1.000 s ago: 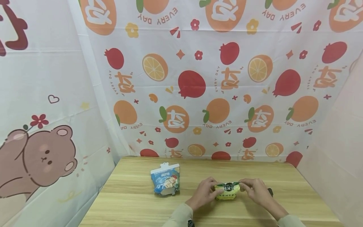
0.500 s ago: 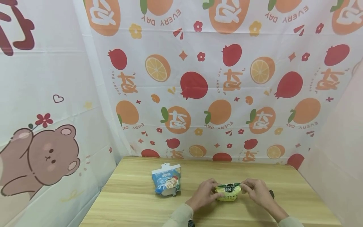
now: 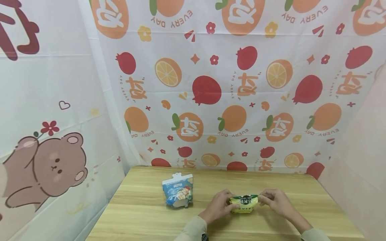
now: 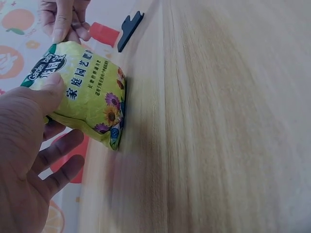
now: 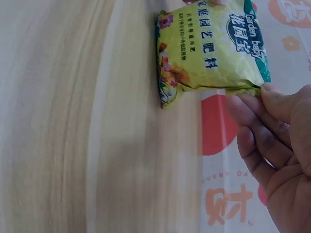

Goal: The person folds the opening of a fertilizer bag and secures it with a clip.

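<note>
A yellow fertilizer bag [image 3: 243,205] with a dark green top edge stands on the table between the hands. My left hand [image 3: 217,207] grips its left side; in the left wrist view the thumb lies over the front of the bag [image 4: 92,92], with fingers behind. At the opposite top corner, my right hand [image 3: 276,203] pinches the edge between thumb and forefinger, as the right wrist view shows. The other fingers of the right hand [image 5: 286,141] are loosely bent below that corner. Flowers are printed along the bag's lower part.
A blue bag [image 3: 178,194] with a white clip [image 3: 177,178] across its top stands to the left on the wooden table [image 3: 144,214]. A black clip [image 4: 130,31] lies beyond the yellow bag in the left wrist view. Printed cloth [image 3: 211,100] hangs behind the table.
The head view has shifted slightly. My right hand and the fertilizer bag sit a little further right, and the dark object beside that hand is now hidden in the head view.
</note>
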Available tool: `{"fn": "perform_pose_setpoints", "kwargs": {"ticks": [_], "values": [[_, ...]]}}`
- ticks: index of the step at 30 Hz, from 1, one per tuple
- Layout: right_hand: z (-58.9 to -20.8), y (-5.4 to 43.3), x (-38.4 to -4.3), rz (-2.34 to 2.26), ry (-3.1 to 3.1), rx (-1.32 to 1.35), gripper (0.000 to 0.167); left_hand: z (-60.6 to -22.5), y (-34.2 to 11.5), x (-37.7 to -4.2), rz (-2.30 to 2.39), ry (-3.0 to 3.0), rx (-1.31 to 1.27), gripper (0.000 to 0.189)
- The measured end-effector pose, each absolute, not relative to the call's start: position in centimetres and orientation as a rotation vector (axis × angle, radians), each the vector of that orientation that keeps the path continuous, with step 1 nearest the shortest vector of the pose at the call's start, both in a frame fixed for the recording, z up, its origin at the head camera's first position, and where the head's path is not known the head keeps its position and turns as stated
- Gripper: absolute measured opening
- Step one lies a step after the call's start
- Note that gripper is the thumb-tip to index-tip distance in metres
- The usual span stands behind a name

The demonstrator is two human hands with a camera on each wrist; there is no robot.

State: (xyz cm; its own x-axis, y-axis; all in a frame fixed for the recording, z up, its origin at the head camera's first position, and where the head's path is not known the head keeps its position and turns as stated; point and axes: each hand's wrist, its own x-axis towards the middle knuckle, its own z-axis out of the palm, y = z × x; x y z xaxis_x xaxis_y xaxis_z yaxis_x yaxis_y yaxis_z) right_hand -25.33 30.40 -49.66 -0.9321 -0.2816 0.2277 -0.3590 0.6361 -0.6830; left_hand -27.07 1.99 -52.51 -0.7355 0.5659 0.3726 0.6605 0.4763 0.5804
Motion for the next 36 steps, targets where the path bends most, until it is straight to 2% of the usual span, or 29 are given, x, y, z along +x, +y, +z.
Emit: {"fn": "perform_pose_setpoints", "kwargs": {"ticks": [7, 20, 23, 30, 36], "values": [[-48.6, 33.7, -25.9, 1.042, -2.717, 0.248, 0.018, -52.5, 2.3, -27.1, -1.152, -2.581, -1.068, 0.036], [-48.7, 40.1, -25.1, 0.814, -2.745, 0.045, 0.015, -52.7, 1.9, -27.0, -1.179, -2.575, -1.027, 0.035], [-49.0, 40.8, -25.1, 0.783, -2.778, 0.012, 0.018, -52.6, 1.9, -27.1, -1.171, -2.577, -1.036, 0.035], [-50.6, 41.5, -25.4, 0.749, -2.937, -0.109, 0.039, -52.6, 2.0, -27.1, -1.197, -2.582, -1.044, 0.035], [-52.0, 41.1, -25.2, 0.805, -3.001, -0.183, 0.042, -52.8, 2.0, -27.2, -1.206, -2.571, -1.049, 0.036]]}}
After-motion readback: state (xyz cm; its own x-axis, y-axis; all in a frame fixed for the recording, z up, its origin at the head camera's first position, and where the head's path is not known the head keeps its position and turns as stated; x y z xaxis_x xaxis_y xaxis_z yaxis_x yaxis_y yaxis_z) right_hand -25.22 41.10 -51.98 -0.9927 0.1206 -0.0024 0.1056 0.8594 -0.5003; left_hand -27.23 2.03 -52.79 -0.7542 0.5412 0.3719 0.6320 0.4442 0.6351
